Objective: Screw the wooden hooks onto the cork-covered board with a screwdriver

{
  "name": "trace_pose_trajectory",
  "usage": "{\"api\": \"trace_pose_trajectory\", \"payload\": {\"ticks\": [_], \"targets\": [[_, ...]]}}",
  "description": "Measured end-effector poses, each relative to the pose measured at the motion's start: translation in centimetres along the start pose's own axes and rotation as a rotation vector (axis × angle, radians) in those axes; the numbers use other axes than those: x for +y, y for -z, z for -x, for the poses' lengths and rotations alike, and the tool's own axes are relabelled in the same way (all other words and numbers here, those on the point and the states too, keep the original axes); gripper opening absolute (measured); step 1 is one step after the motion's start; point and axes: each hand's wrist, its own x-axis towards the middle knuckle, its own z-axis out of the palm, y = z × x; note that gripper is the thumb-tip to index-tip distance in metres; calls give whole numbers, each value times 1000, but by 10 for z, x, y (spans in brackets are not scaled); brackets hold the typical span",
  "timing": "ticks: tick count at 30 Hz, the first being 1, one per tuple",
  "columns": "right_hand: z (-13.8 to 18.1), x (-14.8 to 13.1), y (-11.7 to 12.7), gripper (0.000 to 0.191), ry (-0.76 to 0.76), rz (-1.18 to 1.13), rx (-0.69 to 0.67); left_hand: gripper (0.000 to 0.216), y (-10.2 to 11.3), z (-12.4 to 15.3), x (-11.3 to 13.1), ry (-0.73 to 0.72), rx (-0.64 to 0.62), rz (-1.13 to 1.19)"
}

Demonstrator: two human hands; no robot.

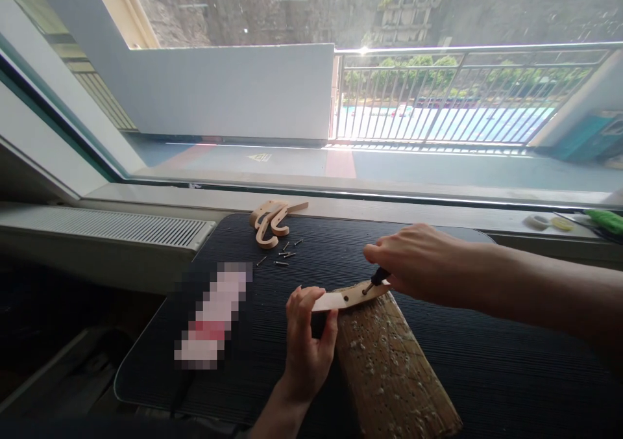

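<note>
My left hand (pixel 309 345) grips one end of a curved, light wooden hook (pixel 355 296) between thumb and fingers. The hook lies across the far end of a worn wooden block (pixel 396 367) pitted with small holes. My right hand (pixel 416 257) is closed round the dark handle of a screwdriver (pixel 378 276). Its shaft slants down to the hook's face, at what looks like a screw head. A second dark spot, a screw or a hole, shows on the hook nearer my left hand. My right palm hides most of the handle.
Several similar wooden hooks (pixel 267 221) lie piled at the back of the black table (pixel 214 244), with loose screws (pixel 285 254) in front. A blurred pinkish item (pixel 214 315) lies at left. A radiator (pixel 146 225) and window sill (pixel 335 206) border the table. Tape rolls (pixel 539 221) sit right.
</note>
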Motion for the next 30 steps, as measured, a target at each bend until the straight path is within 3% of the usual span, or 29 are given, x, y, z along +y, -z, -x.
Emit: {"api": "trace_pose_trajectory", "payload": {"ticks": [4,7,10,14,20,23,26,30], "targets": [[5,1,-5,15,188,17,53,38,-1,-1,0,2,1,2],[2,3,-15,16,234,39,113,39,-1,-1,-1,9,-3,9],[-3,8,-23,18,206,45,165,40,-2,-1,-1,11,-2,18],[-5,12,-25,13,142,7,114,40,-2,-1,-1,8,-1,26],[0,5,-18,27,4,-25,79,40,-1,-1,1,-1,3,22],[5,4,-16,15,-4,-17,103,40,0,0,2,-13,6,13],[12,7,-15,7,65,-23,178,40,0,1,1,-17,5,10],[16,12,-20,17,249,-37,255,41,-1,1,0,-16,-5,17]]}}
